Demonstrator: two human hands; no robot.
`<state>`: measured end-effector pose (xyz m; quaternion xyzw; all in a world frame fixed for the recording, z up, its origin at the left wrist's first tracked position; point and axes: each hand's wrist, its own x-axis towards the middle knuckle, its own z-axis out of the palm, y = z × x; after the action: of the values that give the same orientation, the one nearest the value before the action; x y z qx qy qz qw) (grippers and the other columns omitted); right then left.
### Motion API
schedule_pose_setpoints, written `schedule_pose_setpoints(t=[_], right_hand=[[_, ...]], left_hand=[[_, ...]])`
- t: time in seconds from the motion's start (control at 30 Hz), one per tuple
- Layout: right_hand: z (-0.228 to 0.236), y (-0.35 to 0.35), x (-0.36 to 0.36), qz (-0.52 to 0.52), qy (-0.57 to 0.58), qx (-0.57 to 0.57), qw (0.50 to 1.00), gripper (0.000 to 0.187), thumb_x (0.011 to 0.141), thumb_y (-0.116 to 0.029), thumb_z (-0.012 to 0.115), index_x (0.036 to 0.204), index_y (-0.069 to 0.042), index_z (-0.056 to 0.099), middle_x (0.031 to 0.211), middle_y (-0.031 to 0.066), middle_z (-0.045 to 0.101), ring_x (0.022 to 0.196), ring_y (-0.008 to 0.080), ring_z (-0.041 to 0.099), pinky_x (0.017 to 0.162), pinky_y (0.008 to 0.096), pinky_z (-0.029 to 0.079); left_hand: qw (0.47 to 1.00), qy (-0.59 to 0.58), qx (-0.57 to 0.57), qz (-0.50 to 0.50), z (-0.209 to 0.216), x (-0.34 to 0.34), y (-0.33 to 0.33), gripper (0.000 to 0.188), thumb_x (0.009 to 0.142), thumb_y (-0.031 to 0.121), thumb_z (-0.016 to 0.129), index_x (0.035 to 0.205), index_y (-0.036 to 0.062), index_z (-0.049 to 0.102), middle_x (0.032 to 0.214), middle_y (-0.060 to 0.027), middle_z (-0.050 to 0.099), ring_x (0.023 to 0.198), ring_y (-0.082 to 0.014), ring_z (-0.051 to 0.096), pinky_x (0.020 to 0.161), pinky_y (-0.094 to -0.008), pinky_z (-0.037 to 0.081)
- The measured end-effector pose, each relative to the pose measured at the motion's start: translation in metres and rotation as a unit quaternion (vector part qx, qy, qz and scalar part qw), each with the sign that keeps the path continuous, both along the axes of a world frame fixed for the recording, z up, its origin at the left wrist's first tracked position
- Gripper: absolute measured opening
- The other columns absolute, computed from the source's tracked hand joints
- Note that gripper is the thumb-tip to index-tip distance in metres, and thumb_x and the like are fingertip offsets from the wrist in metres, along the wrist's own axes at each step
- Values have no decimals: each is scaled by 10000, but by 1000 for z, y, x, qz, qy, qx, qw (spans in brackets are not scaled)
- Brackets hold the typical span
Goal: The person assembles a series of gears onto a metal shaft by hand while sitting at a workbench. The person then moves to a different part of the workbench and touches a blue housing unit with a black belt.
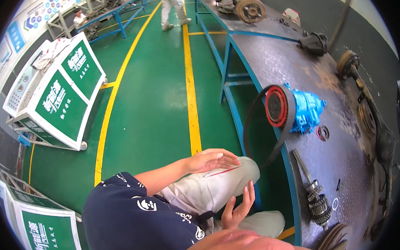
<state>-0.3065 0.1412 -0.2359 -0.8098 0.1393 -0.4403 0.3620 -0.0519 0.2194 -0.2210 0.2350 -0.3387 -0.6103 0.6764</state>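
My left hand (214,160) is held over my left knee, fingers stretched out and nothing in them. Lower and to the right, my right hand (240,209) is raised between my knees with its fingers apart, also holding nothing. Beside me on the metal-topped workbench (276,62) rests a blue machine unit (305,108) with a red-ringed black pulley (277,106). A black belt (250,122) loops round that pulley and hangs past the bench edge. Nearer on the bench lies a gear shaft (318,202) with several gears on it.
A red and black ring (322,133), a small bolt (339,184) and a pale ring (335,204) lie on the bench. An axle (381,138) runs along the wall side. Green and white cabinets (63,102) stand left. A person (172,8) stands far ahead on the green floor.
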Motion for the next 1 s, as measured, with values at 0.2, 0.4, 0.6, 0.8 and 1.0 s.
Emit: schedule_pose_setpoints(t=[0.2,0.4,0.6,0.8,1.0], right_hand=[[-190,8,-3,-40,-35,753,655,745,1102,-294,572,1736,-48,268,1754,226,334,1599,413,356,1317,491,284],[-14,18,15,-4,-46,42,998,740,1029,-106,640,1695,-42,325,1697,266,406,1543,445,439,1295,553,309],[-171,5,-8,-41,72,569,818,839,1017,-239,726,1707,-13,306,1720,240,361,1558,437,392,1299,550,291],[15,35,29,53,-4,179,982,578,973,-54,685,1535,1,560,1525,241,590,1458,410,522,1208,496,436],[-24,41,109,203,375,-180,886,416,977,-283,731,1358,-115,736,1257,135,733,1235,380,637,1045,522,456]], left_hand=[[823,-432,365,58,-143,18,64,606,1177,464,436,1630,69,517,1672,-149,516,1542,-270,476,1279,-404,372],[862,-329,375,91,-112,-2,90,568,1168,412,493,1584,34,572,1629,-137,572,1516,-258,503,1294,-400,333],[925,-348,144,39,-60,7,43,560,1184,372,498,1656,72,483,1730,-123,446,1616,-261,361,1334,-405,258],[824,-284,481,-91,-270,-2,282,536,1138,305,495,1618,71,537,1679,-123,515,1532,-267,482,1275,-428,384],[818,-473,307,114,-128,-19,243,443,828,40,641,1269,6,659,1198,-122,756,1116,-254,695,993,-426,548]])
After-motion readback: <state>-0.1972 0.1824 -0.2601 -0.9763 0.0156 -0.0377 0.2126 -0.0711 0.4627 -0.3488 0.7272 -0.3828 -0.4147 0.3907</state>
